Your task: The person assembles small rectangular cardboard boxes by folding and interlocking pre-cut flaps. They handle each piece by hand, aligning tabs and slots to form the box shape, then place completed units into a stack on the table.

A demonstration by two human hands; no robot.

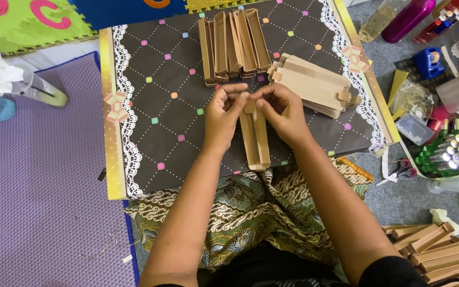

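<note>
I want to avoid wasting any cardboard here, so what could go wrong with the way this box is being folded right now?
Both hands, left hand and right hand, pinch the top flap of the narrow brown box in the air, so it may crease crookedly or tear. The stack of flat blanks lies close by the right hand; an elbow or wrist move could knock it askew. The row of folded boxes stands loosely and might topple.
</note>
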